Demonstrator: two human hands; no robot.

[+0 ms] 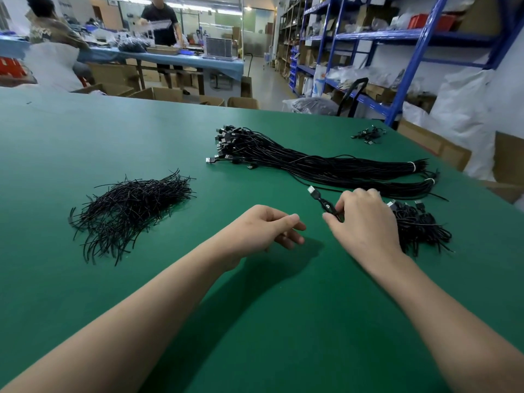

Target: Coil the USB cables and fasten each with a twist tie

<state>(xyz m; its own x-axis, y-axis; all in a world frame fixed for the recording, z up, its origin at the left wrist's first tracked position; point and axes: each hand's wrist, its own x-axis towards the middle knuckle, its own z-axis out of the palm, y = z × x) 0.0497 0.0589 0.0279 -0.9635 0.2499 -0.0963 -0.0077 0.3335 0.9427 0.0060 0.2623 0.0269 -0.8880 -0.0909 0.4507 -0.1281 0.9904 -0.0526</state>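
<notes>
- I see a big green table [141, 131] that fills most of my view.
- A long bundle of black cables [326, 165] lies across the far right part of the table. Its plugs fan out at the left end, and white bands hold it together at the right end.
- A pile of black twist ties [127, 205] sits on the left side, well apart from the bundle.
- A heap of cables [419, 225] lies on the right, partly hidden behind my right hand.
- My right hand [365, 219] is near the middle of the table, just beside that heap. Its fingertips pinch one USB cable [323, 202].
- My left hand [263, 228] hovers near the right one but does not touch it. Its fingers are loosely curled and I see nothing in them.
- A small bunch of cables [368, 134] lies far off by the back right edge.
- The held cable's plug [311, 190] sticks up and away to the left, above the table.
</notes>
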